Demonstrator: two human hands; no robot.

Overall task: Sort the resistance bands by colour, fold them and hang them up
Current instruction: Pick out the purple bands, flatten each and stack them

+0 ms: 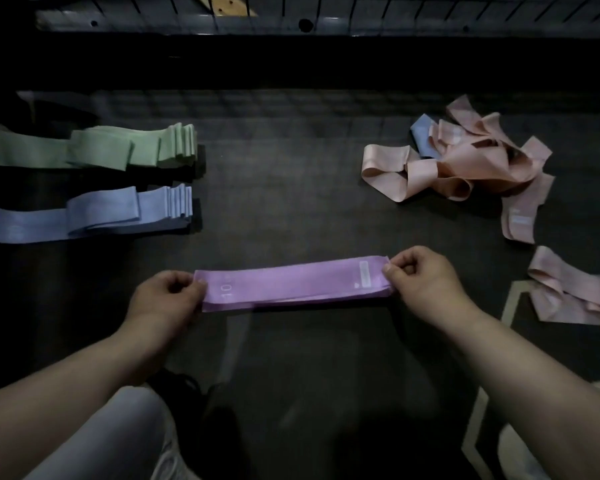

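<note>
A flat stack of purple bands [293, 285] is held level just above the dark floor in the middle. My left hand [167, 296] pinches its left end and my right hand [420, 275] pinches its right end. At the left lie a neat pile of green bands [118, 148] and, nearer to me, a neat pile of blue bands [101, 213]. At the right sits a loose heap of pink bands [465, 161] with one blue band [423, 136] in it. More pink bands [565, 292] lie at the near right.
A wire grid rack [361, 8] with a grey bar runs along the far edge. My knees and a dark shoe [194, 393] are at the bottom. Pale floor markings [510, 303] run at the right.
</note>
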